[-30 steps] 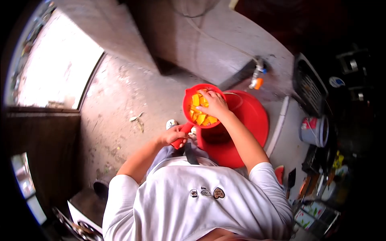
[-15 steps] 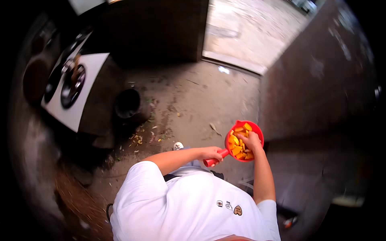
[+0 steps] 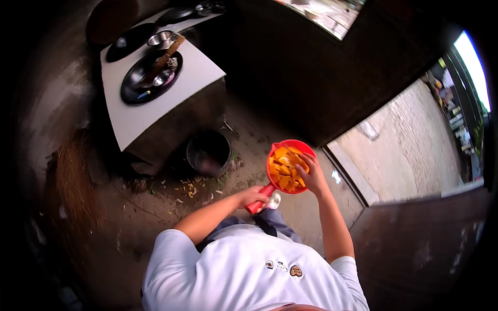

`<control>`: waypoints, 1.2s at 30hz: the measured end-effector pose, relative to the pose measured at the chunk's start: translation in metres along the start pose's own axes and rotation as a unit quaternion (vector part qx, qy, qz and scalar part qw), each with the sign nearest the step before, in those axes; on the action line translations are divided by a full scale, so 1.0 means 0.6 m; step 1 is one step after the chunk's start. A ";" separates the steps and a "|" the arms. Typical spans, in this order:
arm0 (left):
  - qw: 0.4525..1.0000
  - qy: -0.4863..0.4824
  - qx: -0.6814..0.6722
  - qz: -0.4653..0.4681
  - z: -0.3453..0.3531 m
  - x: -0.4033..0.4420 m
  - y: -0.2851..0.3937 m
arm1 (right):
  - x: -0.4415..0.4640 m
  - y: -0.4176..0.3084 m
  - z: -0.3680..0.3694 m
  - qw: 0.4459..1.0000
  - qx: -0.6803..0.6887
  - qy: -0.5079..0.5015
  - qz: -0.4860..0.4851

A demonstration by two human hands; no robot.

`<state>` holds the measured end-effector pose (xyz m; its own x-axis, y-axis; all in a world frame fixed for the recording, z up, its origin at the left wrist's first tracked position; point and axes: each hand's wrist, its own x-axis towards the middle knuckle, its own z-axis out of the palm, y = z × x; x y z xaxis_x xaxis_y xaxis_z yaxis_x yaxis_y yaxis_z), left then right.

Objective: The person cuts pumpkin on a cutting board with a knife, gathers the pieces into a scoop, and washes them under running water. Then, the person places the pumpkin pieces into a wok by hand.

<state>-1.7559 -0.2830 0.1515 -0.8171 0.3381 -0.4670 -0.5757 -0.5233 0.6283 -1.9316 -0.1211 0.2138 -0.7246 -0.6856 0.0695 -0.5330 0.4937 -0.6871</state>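
My left hand (image 3: 253, 197) is wrapped round the handle (image 3: 263, 196) of a red plastic water ladle (image 3: 272, 160). Cut orange chunks that look like pumpkin (image 3: 284, 167) fill its bowl. Over the right side of the bowl lies my right hand (image 3: 313, 175), its fingers spread on the chunks near the rim. Thumb and fingers are apart there, though the fingertips are partly lost among the pieces. The ladle is held in front of my waist, above the floor.
To the left, a white-topped stove counter (image 3: 201, 72) holds a large dark wok (image 3: 129, 83) with a brush-like tool and a metal bowl inside. A black bucket (image 3: 220, 150) stands below it. Scraps (image 3: 189, 189) litter the floor. At right, a doorway sill (image 3: 358, 181) leads outside.
My view has turned left, so the counter and bucket sit nearer the middle. The ladle stays in my left hand; my right hand has shifted from deep among the chunks toward the bowl's right rim.
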 end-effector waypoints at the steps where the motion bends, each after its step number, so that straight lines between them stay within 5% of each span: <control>1: 0.999 0.024 -0.016 0.016 -0.014 0.005 0.022 | 0.041 0.000 0.002 1.000 0.018 -0.012 -0.022; 15: 0.883 0.299 -0.211 0.295 -0.253 0.101 0.405 | 0.720 -0.083 0.028 0.917 0.188 -0.253 -0.243; 21: 0.843 0.303 -0.259 0.361 -0.392 0.116 0.536 | 0.973 -0.098 0.113 0.910 0.159 -0.288 -0.253; 30: 0.793 0.346 -0.305 0.398 -0.527 0.155 0.735 | 1.346 -0.099 0.195 0.919 0.072 -0.361 -0.142; 36: 0.708 0.434 -0.326 0.451 -0.594 0.207 0.868 | 1.576 -0.184 0.362 0.828 0.091 -0.500 -0.238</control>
<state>-2.1462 -0.7926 0.1988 -0.3514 -0.8248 -0.4430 0.5374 -0.5652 0.6259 -2.4631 -0.9400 0.1984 0.3207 -0.9244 -0.2065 -0.5145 0.0131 -0.8574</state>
